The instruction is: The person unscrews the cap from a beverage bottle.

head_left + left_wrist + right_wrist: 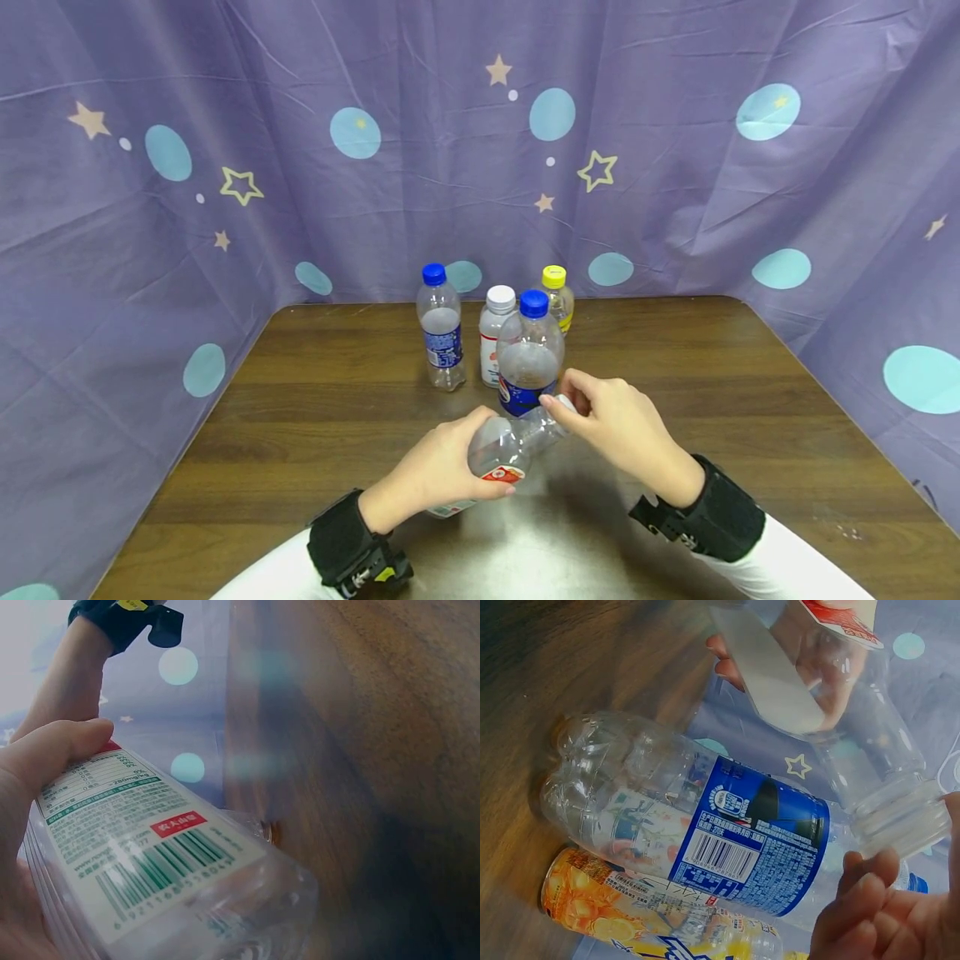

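At the near middle of the tabletop [315, 392], seen from the head camera, I have a clear plastic bottle [504, 447] lying tilted between both hands, its long axis running from lower left up to the right. My left hand [438, 467] wraps the labelled body; my right hand [615, 421] pinches the cap end at the neck, so the right hand is the one on the closure. Just behind stand four upright bottles: a large blue-capped bottle [529, 354], a slimmer blue-capped bottle [440, 337], a white-capped bottle [496, 333] and a yellow-capped bottle [558, 298].

From the left wrist camera, I see the bottle's white label with barcode [142, 855] filling the frame, my thumb [56, 754] curled over it, the wooden surface beyond.

From the right wrist camera, the bottle's threaded neck [896, 817] sits against my fingertips [870, 874]; whether the cap is still on I cannot tell. Behind it show the blue-labelled bottle [705, 840] and the yellow lemon-printed one [630, 911].
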A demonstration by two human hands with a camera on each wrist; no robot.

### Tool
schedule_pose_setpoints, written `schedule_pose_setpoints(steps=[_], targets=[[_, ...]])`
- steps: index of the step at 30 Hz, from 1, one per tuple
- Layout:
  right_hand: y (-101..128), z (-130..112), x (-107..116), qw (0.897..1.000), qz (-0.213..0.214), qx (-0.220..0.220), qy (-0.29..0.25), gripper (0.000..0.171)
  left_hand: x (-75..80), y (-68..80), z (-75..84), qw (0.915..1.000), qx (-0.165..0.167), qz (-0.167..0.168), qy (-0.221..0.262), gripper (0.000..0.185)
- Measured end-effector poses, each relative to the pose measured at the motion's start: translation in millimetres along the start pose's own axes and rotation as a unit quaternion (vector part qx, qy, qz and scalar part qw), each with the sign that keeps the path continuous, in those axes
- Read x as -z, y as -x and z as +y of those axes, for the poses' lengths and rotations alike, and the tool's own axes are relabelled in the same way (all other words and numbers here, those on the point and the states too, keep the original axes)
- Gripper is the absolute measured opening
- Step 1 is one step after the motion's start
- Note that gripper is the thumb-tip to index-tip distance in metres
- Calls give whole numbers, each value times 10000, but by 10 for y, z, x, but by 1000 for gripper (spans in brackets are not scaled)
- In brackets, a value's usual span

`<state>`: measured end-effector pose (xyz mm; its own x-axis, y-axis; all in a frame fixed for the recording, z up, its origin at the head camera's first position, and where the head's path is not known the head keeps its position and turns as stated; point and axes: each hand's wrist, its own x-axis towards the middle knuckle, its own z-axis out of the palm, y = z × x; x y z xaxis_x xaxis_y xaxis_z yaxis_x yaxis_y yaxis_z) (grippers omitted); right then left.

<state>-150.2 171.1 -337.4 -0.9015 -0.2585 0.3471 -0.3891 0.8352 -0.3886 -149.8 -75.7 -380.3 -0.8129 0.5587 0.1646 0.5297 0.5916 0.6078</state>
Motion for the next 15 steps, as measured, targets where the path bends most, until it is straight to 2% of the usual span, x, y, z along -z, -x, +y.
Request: schedule_pose_setpoints(steps=[3,8,11,15], targets=[[4,16,2,9994,10,315,-102,28,6,5,-3,10000,16,27,59,63],[17,59,14,9937,37,1089,-258,16,20,20,-19,9998,82,69,163,63],[29,68,22,9912,93,1303,-199,18,22,28,-28,9998,103,74,161,62],[31,66,21,9902,158,1379,-182,17,20,31,-32,9998,107,81,178,62]])
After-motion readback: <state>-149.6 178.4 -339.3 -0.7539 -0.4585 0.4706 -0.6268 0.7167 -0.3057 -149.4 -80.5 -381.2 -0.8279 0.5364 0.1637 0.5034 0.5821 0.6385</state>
